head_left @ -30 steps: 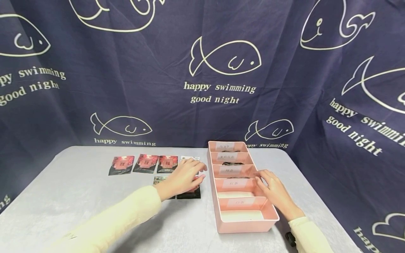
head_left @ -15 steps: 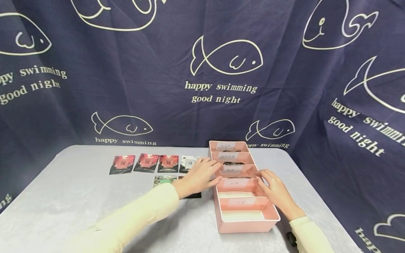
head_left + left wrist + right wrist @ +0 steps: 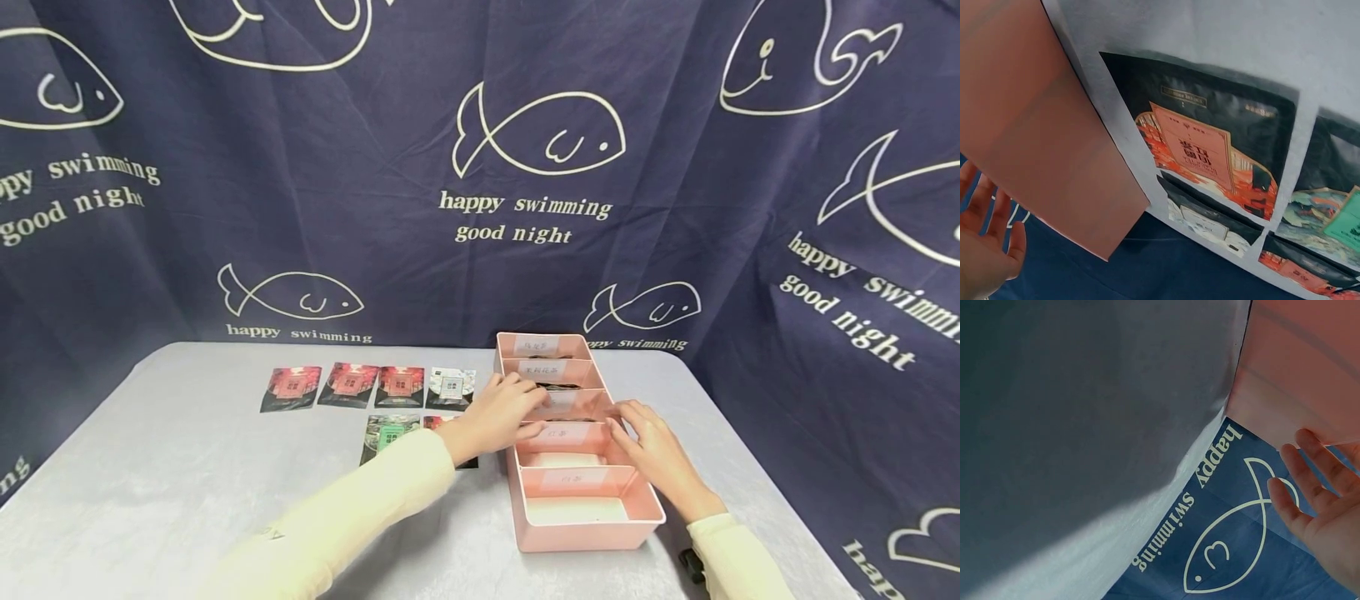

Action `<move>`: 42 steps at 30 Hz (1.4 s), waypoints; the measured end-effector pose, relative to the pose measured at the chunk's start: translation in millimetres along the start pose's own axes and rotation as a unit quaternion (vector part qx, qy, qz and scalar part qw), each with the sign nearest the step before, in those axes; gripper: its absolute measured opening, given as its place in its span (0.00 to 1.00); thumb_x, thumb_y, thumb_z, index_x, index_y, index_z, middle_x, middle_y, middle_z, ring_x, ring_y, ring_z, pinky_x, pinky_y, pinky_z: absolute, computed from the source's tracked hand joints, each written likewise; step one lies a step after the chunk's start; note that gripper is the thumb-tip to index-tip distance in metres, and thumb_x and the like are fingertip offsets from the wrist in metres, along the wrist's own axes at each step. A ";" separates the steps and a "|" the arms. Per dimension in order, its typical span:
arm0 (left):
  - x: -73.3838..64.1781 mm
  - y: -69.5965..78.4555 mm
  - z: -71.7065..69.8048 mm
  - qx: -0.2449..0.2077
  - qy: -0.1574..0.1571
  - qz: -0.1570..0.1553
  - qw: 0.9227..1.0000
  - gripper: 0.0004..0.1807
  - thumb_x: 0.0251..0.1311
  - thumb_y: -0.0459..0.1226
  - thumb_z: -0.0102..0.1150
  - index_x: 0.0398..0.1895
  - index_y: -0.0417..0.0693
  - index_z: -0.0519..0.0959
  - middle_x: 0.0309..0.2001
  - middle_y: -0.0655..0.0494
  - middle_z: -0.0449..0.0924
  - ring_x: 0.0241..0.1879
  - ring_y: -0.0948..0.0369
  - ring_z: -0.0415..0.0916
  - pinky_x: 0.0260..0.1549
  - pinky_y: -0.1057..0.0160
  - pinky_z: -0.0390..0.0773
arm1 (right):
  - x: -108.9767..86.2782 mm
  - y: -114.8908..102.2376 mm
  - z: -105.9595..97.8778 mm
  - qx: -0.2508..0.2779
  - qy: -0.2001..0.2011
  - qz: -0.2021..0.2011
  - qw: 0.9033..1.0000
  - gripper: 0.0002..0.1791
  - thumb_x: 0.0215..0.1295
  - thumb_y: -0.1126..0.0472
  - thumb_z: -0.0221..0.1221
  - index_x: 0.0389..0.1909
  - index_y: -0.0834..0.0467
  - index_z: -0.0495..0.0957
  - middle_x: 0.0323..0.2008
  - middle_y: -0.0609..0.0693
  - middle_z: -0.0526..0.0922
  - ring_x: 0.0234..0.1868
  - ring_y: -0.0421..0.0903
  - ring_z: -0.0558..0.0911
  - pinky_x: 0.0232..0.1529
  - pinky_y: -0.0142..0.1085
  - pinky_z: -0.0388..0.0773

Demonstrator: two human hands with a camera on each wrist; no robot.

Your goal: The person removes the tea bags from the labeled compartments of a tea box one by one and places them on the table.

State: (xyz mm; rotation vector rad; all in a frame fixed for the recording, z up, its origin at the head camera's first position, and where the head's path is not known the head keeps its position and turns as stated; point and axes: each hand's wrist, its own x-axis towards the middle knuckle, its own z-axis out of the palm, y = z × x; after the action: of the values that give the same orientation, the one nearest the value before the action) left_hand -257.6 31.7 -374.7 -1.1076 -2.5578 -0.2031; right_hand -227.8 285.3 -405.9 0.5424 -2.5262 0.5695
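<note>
A pink divided box (image 3: 592, 537) stands on the table, with paper labels on its dividers. My left hand (image 3: 498, 412) reaches over its left rim at the middle compartments; in the left wrist view that hand (image 3: 988, 240) has its thumb apart and shows nothing held, though the box wall hides the fingertips. My right hand (image 3: 654, 446) rests at the right rim, and in the right wrist view its fingers (image 3: 1302, 465) are spread loosely beside the wall. Dark sachets (image 3: 558, 387) sit in the rear compartments. The two front compartments show bare floors.
Left of the box lie three red-and-black tea sachets (image 3: 347, 385), a white one (image 3: 450, 388) and a green one (image 3: 388, 437). Another red-and-black sachet (image 3: 1210, 144) is partly behind my left arm. A navy fish-print curtain (image 3: 405, 250) hangs behind the table.
My left hand has moved right, from above the white sachet to over the box's left rim. The white sachet still lies on the table. My right hand has stayed at the right rim.
</note>
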 end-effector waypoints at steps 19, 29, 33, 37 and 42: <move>-1.5 4.1 11.4 -0.012 0.048 0.025 0.998 0.05 0.58 0.46 0.54 0.35 0.61 0.77 0.38 0.69 0.81 0.38 0.64 0.70 0.39 0.63 0.64 | -0.7 0.5 0.1 0.000 0.015 -0.009 1.000 0.07 0.60 0.63 0.55 0.37 0.59 0.78 0.33 0.47 0.78 0.38 0.46 0.75 0.43 0.40 0.68; -2.8 4.1 13.5 -0.019 0.060 0.022 0.998 0.04 0.59 0.45 0.54 0.35 0.60 0.77 0.37 0.69 0.81 0.38 0.64 0.71 0.39 0.63 0.65 | -0.8 0.6 0.6 0.001 0.016 -0.008 1.000 0.06 0.59 0.64 0.55 0.36 0.59 0.78 0.33 0.48 0.79 0.38 0.46 0.76 0.43 0.41 0.68; -3.1 3.6 12.7 -0.021 0.070 0.019 0.997 0.04 0.59 0.45 0.53 0.35 0.60 0.77 0.36 0.69 0.81 0.38 0.64 0.71 0.38 0.64 0.66 | -0.5 0.8 1.0 0.004 0.016 -0.008 1.000 0.06 0.59 0.64 0.55 0.36 0.59 0.78 0.33 0.48 0.79 0.39 0.46 0.76 0.43 0.39 0.67; -2.2 3.2 11.7 -0.026 0.095 0.012 0.995 0.04 0.59 0.43 0.54 0.35 0.60 0.78 0.34 0.69 0.81 0.37 0.65 0.72 0.36 0.64 0.66 | -0.2 1.1 1.2 0.005 0.015 -0.007 1.000 0.06 0.60 0.64 0.55 0.36 0.59 0.78 0.33 0.48 0.78 0.39 0.47 0.76 0.44 0.39 0.67; 0.0 2.1 12.1 -0.020 0.134 0.002 0.991 0.03 0.57 0.42 0.55 0.33 0.59 0.78 0.31 0.68 0.81 0.35 0.65 0.72 0.35 0.64 0.65 | -0.1 0.9 1.3 0.007 0.012 -0.006 1.000 0.06 0.60 0.64 0.55 0.36 0.58 0.78 0.33 0.47 0.78 0.38 0.46 0.75 0.44 0.38 0.66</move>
State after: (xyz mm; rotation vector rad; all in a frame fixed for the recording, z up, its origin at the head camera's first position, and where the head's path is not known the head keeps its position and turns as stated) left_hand -259.2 36.4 -386.0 -1.0249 -2.3222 -0.3775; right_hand -228.6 285.5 -407.3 0.5533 -2.4964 0.5872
